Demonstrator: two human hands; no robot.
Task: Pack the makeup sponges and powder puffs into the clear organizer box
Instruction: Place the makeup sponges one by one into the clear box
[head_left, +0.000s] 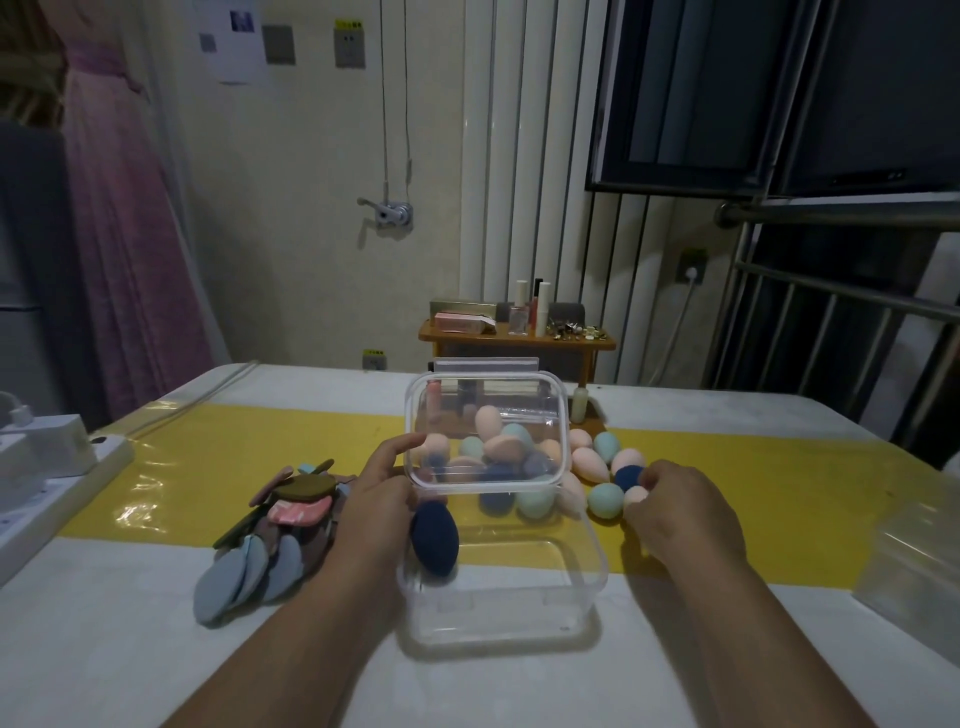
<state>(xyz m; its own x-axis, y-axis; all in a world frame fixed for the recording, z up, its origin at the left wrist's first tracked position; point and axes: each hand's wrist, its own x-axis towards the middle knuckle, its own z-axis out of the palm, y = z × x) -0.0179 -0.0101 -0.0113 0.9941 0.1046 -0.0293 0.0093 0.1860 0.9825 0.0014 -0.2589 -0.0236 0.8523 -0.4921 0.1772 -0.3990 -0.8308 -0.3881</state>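
Note:
The clear organizer box (519, 618) stands at the table's front middle with its hinged lid (485, 395) raised upright. My left hand (376, 499) is at the box's left rim. Its thumb side holds a navy egg-shaped sponge (435, 538) over the rim, and its fingertips touch the lid's left edge. Several pink, teal and navy sponges (605, 500) lie behind and to the right of the box, some seen through the lid. My right hand (685, 512) curls its fingers on a pale pink sponge (636, 493) in that group. A pile of flat powder puffs (270, 540) lies to the left.
A white power strip (57, 467) sits at the table's left edge and a clear plastic bag (914, 561) at the right edge. A small bottle (580, 402) stands behind the sponges. A low wooden side table (519, 335) with cosmetics is beyond the table.

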